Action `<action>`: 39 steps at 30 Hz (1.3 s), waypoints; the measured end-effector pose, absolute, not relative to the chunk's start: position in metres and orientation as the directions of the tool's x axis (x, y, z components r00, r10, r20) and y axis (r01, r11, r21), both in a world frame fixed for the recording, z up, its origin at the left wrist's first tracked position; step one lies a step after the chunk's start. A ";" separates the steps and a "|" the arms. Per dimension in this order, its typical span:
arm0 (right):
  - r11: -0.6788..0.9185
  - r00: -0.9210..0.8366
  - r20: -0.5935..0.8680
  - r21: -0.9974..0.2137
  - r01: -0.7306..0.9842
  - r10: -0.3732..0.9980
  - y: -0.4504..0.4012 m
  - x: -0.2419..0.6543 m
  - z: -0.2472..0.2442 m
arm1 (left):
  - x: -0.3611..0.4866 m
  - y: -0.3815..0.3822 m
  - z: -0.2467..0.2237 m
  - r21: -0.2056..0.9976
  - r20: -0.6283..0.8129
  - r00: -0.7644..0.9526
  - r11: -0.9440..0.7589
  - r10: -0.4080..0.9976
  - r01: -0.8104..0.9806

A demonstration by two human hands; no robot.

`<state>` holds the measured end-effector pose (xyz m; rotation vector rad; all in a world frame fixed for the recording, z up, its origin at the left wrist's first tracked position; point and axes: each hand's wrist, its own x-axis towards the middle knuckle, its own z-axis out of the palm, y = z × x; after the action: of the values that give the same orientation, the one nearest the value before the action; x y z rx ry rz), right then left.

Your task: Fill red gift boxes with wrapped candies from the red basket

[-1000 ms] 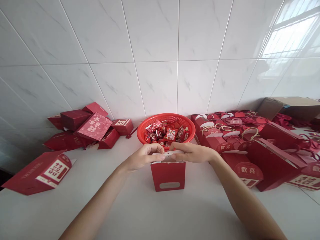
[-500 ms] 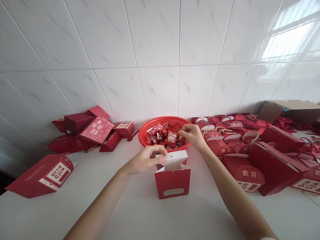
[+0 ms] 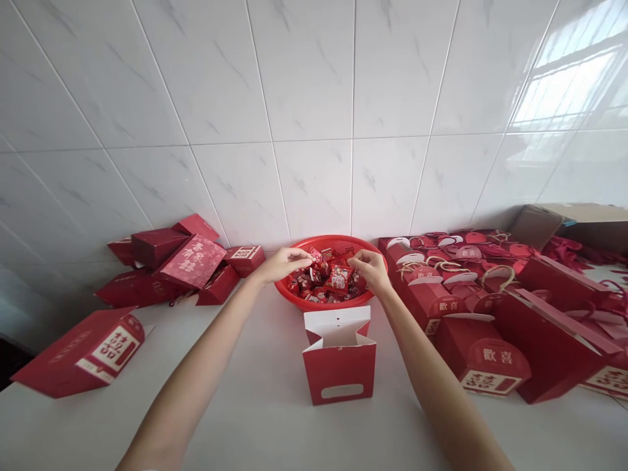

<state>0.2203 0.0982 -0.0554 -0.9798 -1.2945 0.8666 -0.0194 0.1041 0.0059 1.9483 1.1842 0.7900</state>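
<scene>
A red plastic basket holds several wrapped candies, mostly red, some dark. Over its left side, my left hand has thumb and fingers pinched on a small red-and-white wrapped candy. My right hand reaches over the right rim, its fingers closed in a pinch among the candies; what lies between them is too small to make out. In front of the basket stands a red paper gift box with its white-lined top unfolded and a pale oval window low on its front. Neither hand touches it.
Several red boxes are piled at the left against the tiled wall, with another box lying nearer. Rows of red gift boxes with cord handles fill the right side. A brown cardboard box is at the far right.
My left hand has let go of the gift box's back flap and moved up and left to the candies. My right hand stays at the basket's right side. The view has shifted slightly.
</scene>
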 end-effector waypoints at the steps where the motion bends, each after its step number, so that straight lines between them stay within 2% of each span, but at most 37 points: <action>1: 0.361 0.090 0.361 -0.932 0.020 0.928 0.098 0.220 -0.056 | -0.017 0.117 0.002 0.778 0.122 0.373 -0.322 0.920 0.539; 3: 0.363 0.084 0.364 -0.931 0.023 0.928 0.097 0.221 -0.056 | -0.010 0.139 -0.006 0.668 0.049 0.348 -0.289 0.936 0.686; 6: 0.363 0.075 0.365 -0.931 0.044 0.928 0.098 0.221 -0.057 | 0.008 0.160 -0.019 0.582 -0.039 0.329 -0.246 0.944 0.775; 11: 0.359 0.066 0.365 -0.929 0.088 0.929 0.102 0.222 -0.061 | 0.033 0.178 -0.036 0.539 -0.122 0.321 -0.209 0.939 0.816; 15: 0.353 0.066 0.361 -0.930 0.106 0.930 0.105 0.222 -0.065 | 0.029 0.183 -0.044 0.575 -0.150 0.319 -0.180 0.936 0.798; 18: 0.338 0.088 0.348 -0.935 0.112 0.933 0.107 0.222 -0.068 | 0.018 0.181 -0.044 0.657 -0.096 0.326 -0.186 0.941 0.730; 25: 0.297 0.179 0.309 -0.950 0.093 0.934 0.114 0.221 -0.074 | 0.003 0.171 -0.040 0.853 0.128 0.282 -0.250 0.951 0.458; 31: 0.275 0.126 0.279 -0.960 0.044 0.952 0.109 0.217 -0.066 | 0.010 0.158 -0.036 0.938 0.200 0.496 -0.311 0.845 0.152; 34: 0.310 0.069 0.307 -0.950 -0.031 0.949 0.104 0.217 -0.061 | 0.017 0.155 -0.032 0.912 0.230 0.560 -0.377 0.796 0.160; 36: 0.326 0.108 0.318 -0.943 -0.071 0.942 0.103 0.218 -0.059 | 0.020 0.157 -0.031 0.889 0.238 0.557 -0.410 0.796 0.206; 39: 0.348 0.210 0.317 -0.929 -0.129 0.925 0.102 0.220 -0.058 | 0.016 0.167 -0.030 0.799 0.200 0.495 -0.433 0.845 0.418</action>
<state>0.2199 0.1022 -0.0581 -0.9252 -1.0992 0.9010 0.0158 0.1672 -0.0302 2.0449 1.0344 0.7877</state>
